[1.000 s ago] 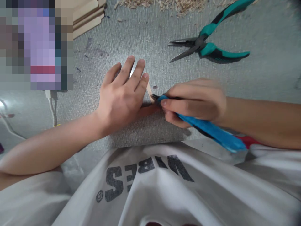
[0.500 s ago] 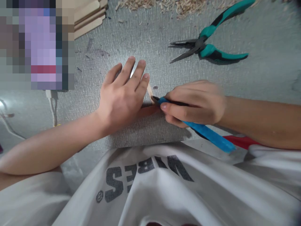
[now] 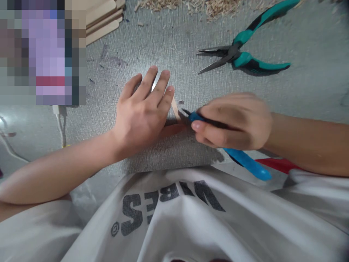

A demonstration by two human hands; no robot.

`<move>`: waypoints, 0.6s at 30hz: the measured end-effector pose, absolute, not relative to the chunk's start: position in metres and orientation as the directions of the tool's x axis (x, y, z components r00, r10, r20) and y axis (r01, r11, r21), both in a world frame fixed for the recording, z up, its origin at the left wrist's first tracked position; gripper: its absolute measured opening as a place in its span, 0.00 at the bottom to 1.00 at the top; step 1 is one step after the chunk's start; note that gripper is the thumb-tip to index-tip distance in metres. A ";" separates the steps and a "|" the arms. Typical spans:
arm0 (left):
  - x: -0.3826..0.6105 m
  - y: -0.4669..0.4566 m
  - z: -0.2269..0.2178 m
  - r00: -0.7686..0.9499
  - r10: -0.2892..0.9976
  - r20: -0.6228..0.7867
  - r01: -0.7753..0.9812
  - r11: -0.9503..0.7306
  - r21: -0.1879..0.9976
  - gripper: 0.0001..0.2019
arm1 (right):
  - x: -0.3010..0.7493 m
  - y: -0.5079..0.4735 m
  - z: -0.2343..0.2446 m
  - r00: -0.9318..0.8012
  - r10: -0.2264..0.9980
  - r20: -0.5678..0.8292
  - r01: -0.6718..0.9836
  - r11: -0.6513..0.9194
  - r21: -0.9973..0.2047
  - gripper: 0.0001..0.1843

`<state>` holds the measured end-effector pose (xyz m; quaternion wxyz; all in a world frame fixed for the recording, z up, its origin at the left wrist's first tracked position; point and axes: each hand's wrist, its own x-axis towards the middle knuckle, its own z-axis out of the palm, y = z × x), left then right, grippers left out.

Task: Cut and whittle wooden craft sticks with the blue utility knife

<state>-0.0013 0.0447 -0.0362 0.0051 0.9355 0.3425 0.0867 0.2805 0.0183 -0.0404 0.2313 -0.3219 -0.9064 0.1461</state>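
Note:
My left hand point(image 3: 141, 112) lies flat on the grey textured board point(image 3: 152, 54), fingers stretched out, pressing down a thin wooden stick point(image 3: 175, 107) that pokes out past the little finger. My right hand point(image 3: 231, 122) is closed round a blue-handled craft knife point(image 3: 240, 156). The knife's dark tip point(image 3: 187, 112) meets the stick just right of my left hand. Most of the stick is hidden under my left palm.
Teal-handled long-nose pliers point(image 3: 240, 54) lie open at the back right. Flat wooden sticks point(image 3: 102, 20) are stacked at the back left, and wood shavings point(image 3: 191, 5) line the far edge. A white cable point(image 3: 61, 123) lies left of the board. My white shirt fills the foreground.
The right hand and the knife have shifted slightly to the right, the knife's tail dropping lower. The left hand has stayed put on the stick.

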 end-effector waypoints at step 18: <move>-0.002 0.047 -0.035 0.768 0.632 0.103 0.617 -0.774 0.142 0.37 | 0.273 0.028 -0.017 -0.802 0.437 0.408 0.397 0.900 -0.183 0.22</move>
